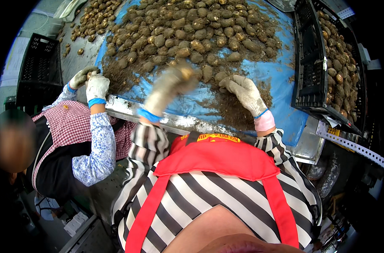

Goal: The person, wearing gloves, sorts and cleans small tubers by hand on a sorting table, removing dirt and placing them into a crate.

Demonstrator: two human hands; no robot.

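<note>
My left hand [169,89], in a soiled white glove with a blue cuff, is smeared by motion over the near edge of the pile. A brown taro root with a pale yellowish end [186,71] blurs along with it at the fingertips, apparently in its grip. To the right, my right hand [244,92] wears a similar dirty glove, its fingers bent and closed round a hairy taro root [220,77]. Beyond both hands spreads a big heap of taro roots [187,29]. Loose root hair and soil [238,110] lie below my right hand.
Blue plastic sheeting [285,101] covers the metal-edged table. A black crate [308,63] of taro roots stands at right; a black crate [39,69] is at far left. On my left, a co-worker's gloved hands [93,84] handle a root. More roots [101,17] lie behind.
</note>
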